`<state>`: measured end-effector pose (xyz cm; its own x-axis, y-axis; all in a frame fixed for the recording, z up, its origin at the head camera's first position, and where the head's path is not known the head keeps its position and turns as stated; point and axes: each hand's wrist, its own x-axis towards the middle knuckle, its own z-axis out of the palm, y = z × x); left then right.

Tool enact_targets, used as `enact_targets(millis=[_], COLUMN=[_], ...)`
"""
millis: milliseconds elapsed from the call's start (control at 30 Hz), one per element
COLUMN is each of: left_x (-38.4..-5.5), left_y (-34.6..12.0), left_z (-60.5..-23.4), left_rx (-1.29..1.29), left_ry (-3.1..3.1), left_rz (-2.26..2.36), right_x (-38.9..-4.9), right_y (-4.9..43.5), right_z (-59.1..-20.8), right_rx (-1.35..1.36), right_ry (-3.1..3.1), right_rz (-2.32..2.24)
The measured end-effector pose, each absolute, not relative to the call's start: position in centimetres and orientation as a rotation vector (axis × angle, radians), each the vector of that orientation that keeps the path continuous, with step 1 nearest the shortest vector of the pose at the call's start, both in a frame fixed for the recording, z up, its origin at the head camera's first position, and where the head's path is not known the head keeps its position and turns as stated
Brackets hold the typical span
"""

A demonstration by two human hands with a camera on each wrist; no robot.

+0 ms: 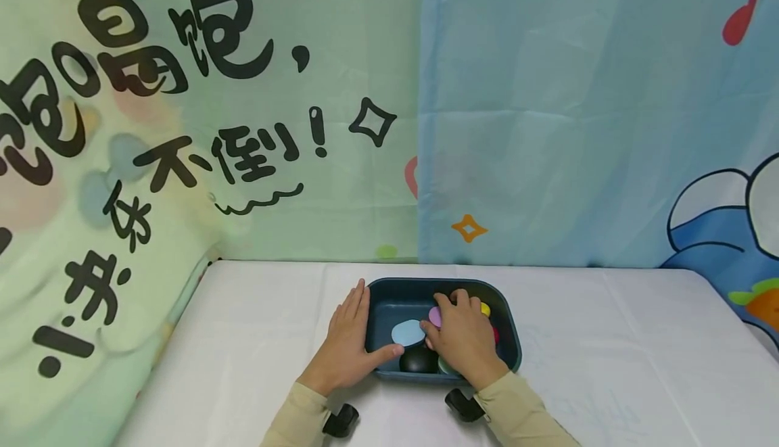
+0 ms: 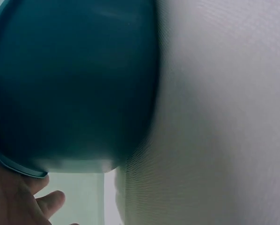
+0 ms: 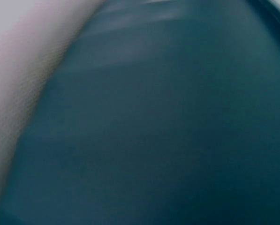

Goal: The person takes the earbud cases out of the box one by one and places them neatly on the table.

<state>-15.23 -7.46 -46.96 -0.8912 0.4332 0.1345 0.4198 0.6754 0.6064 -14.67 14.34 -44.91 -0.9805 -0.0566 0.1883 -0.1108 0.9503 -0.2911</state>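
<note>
A dark blue-green tray (image 1: 444, 283) with rounded corners stands on the table. My left hand (image 1: 347, 342) lies along its left side, fingers straight, thumb across the near-left rim. Inside the tray my right hand (image 1: 465, 335) is lowered with bent, spread fingers, and what lies under its palm is hidden. A purple piece (image 1: 435, 316) shows between that thumb and index finger; whether it is pinched I cannot tell. Close to the thumb is a light blue round piece (image 1: 408, 333). A black rounded object (image 1: 418, 360) sits at the tray's near side. The wrist views show mostly the tray's outer wall (image 2: 74, 84).
Yellow (image 1: 485, 309) and red (image 1: 496, 334) pieces peek out beyond the right hand, and a pale green one (image 1: 446, 367) below it. White cloth (image 1: 608, 352) covers the table. Printed curtains (image 1: 548, 129) hang behind and at the left.
</note>
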Motion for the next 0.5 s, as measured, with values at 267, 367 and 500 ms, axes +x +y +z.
enact_targets(millis=[267,367,500], left_x=[-15.22,-15.23,-15.29], left_y=[-7.39,-7.38,-7.33], left_z=[-47.3,-47.44,-47.66], left_rx=[0.706,0.707,0.706], left_ry=[2.847,2.848,2.851], left_rz=[1.068,1.075,1.089], right_x=[-14.82,-14.91,-15.08], right_y=[14.0,13.82,13.69], right_z=[-44.93,-44.88,-44.94], right_rx=[0.122,0.085,0.027], right_ry=[-2.931,-2.952,-2.985], right_rz=[0.288,0.29,0.322])
